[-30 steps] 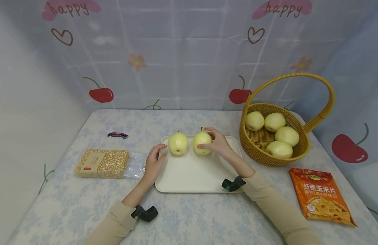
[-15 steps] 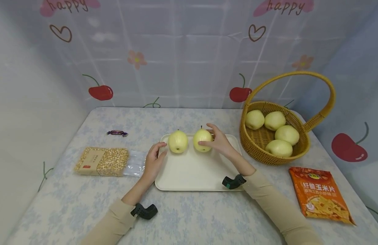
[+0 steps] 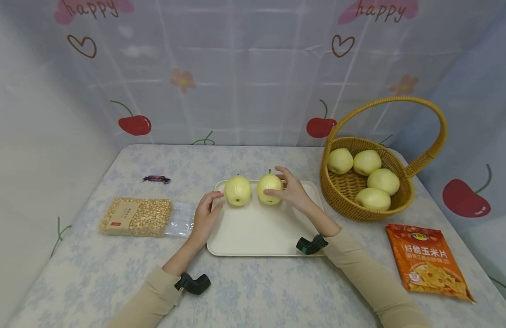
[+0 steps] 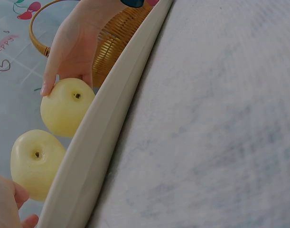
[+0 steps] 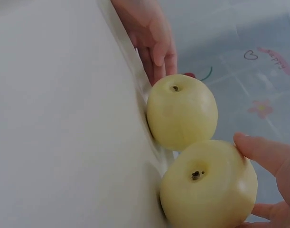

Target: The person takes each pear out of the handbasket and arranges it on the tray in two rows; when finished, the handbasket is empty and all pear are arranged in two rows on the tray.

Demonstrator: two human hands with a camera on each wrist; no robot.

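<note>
Two pale yellow pears lie side by side at the far edge of a white tray (image 3: 253, 232). My right hand (image 3: 293, 191) holds the right pear (image 3: 270, 189), thumb on its near side and fingers curved behind it; the right wrist view shows the thumb (image 5: 258, 147) on its skin. Beside the left pear (image 3: 238, 190), my left hand (image 3: 205, 216) is at the tray's left edge with relaxed, slightly bent fingers. In the left wrist view its fingertips (image 4: 21, 194) come close to that pear; whether they touch it I cannot tell.
A wicker basket (image 3: 326, 191) with a tall handle holds several pears right of the tray. An orange snack bag (image 3: 429, 262) lies in front of it. To the left are a bag of corn kernels (image 3: 135, 217) and a wrapped candy (image 3: 156, 179). A printed curtain hangs behind.
Both hands and the two pears keep nearly the same places. The head view shifts slightly, and the right hand's fingers sit a little further back from the pear than a second ago.
</note>
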